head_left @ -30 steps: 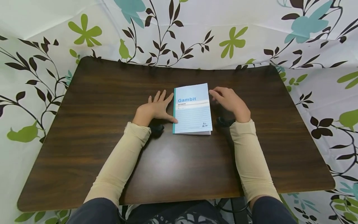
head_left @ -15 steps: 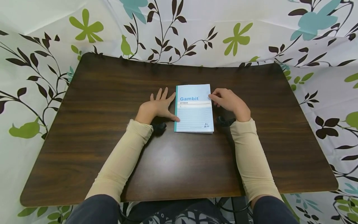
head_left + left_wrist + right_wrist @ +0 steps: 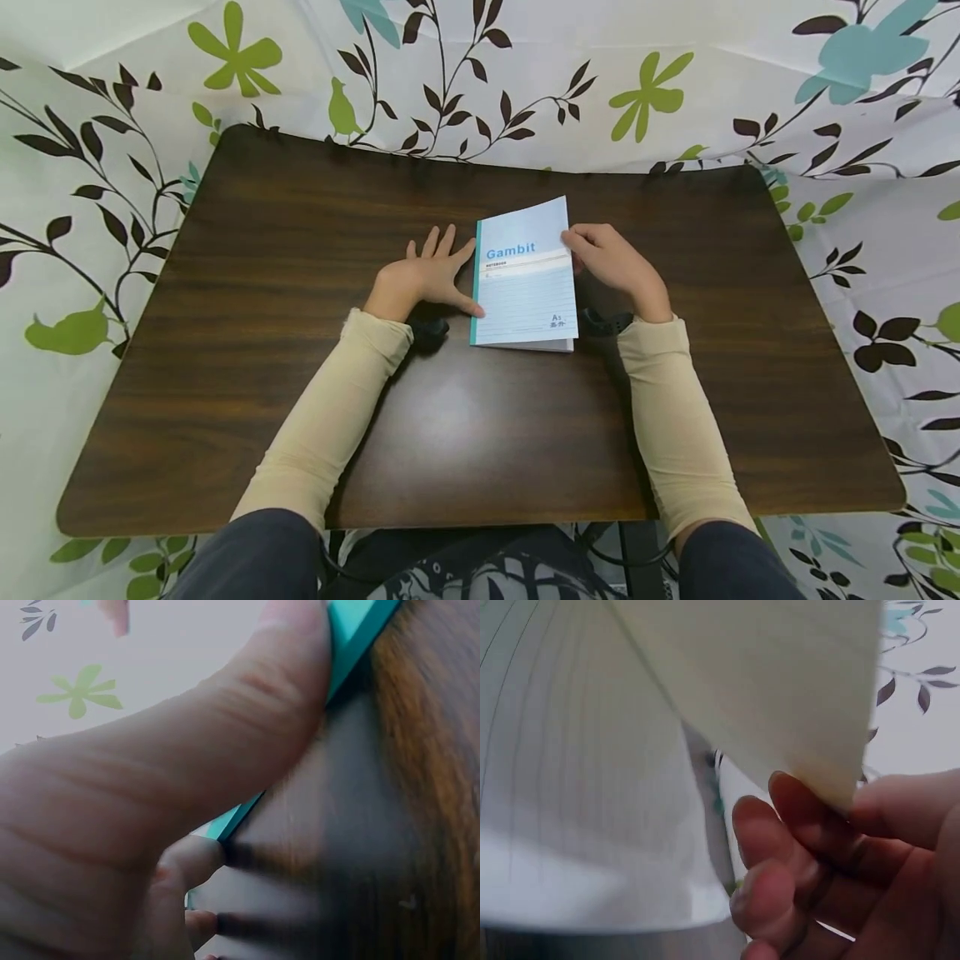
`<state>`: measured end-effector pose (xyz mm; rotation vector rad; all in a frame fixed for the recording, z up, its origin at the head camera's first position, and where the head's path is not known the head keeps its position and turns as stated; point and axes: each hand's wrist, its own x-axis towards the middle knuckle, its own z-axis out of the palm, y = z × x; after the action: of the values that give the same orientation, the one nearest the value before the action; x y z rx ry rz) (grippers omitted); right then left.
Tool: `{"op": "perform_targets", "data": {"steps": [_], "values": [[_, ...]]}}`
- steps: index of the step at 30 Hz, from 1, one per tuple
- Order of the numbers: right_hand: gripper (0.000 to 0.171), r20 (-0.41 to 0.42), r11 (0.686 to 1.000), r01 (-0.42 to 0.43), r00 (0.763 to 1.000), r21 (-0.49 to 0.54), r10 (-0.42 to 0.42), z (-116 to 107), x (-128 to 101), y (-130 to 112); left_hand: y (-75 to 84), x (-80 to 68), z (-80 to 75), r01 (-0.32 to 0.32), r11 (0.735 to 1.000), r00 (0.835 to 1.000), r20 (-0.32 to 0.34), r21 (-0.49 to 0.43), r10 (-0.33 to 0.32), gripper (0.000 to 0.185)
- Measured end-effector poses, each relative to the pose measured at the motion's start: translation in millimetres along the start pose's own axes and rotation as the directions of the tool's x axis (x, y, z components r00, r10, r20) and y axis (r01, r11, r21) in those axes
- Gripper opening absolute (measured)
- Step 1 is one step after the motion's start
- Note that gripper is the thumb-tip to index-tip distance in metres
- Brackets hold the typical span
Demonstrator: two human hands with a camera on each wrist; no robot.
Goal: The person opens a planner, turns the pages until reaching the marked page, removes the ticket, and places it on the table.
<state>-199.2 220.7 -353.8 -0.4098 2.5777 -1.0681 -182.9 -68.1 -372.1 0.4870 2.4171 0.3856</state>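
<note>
The notebook [image 3: 525,279] lies lengthwise between the hands: right hand [image 3: 615,267] pinches its cover's free edge, left hand [image 3: 423,279] flat at the spine.

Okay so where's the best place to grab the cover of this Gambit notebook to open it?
Probably the free right edge of the cover, near its far corner, coming from the right. The teal spine binds the left side, where the left hand presses flat beside it. The right hand already pinches that edge, and the far corner stands lifted off the pages.
</note>
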Motion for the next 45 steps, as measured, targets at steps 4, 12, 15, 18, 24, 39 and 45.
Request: {"op": "perform_targets", "data": {"steps": [4, 12, 15, 18, 24, 39, 45], "values": [[0.040, -0.027, 0.988, 0.052, 0.998, 0.146, -0.049, 2, 0, -16, -0.5, -1.6, -5.4, 0.000, 1.000, 1.000, -0.007, 0.006, 0.000, 0.116], [0.041, -0.002, 0.977, 0.120, 0.993, 0.176, -0.122, 24, -8, -31, -2.4, -12.0, -6.6, 0.037, 0.995, 0.999, 0.005, -0.093, -0.037, 0.091], [0.048, 0.026, 0.981, 0.136, 0.990, 0.138, -0.141, 30, -8, -32, 1.5, -20.6, -11.0, 0.017, 0.987, 0.999, -0.030, -0.162, -0.022, 0.090], [0.053, 0.066, 0.976, 0.173, 0.981, 0.128, -0.183, 36, -8, -38, 7.3, -31.2, -17.3, -0.038, 0.975, 0.997, -0.078, -0.217, 0.022, 0.085], [0.056, 0.132, 0.947, 0.288, 0.943, 0.144, -0.307, 47, -7, -52, 15.5, -45.2, -29.6, -0.149, 0.943, 0.985, -0.129, -0.297, 0.115, 0.075], [0.044, 0.074, 0.999, 0.023, 0.997, -0.040, -0.020, 37, 6, -19, -0.9, -73.8, -45.0, -0.007, 0.950, 0.995, -0.093, -0.312, -0.024, 0.084], [0.058, 0.029, 0.983, -0.083, 0.996, -0.162, 0.089, 30, 7, -4, -17.7, -86.6, -45.8, 0.036, 0.952, 0.994, -0.091, -0.303, -0.067, 0.085]]}}
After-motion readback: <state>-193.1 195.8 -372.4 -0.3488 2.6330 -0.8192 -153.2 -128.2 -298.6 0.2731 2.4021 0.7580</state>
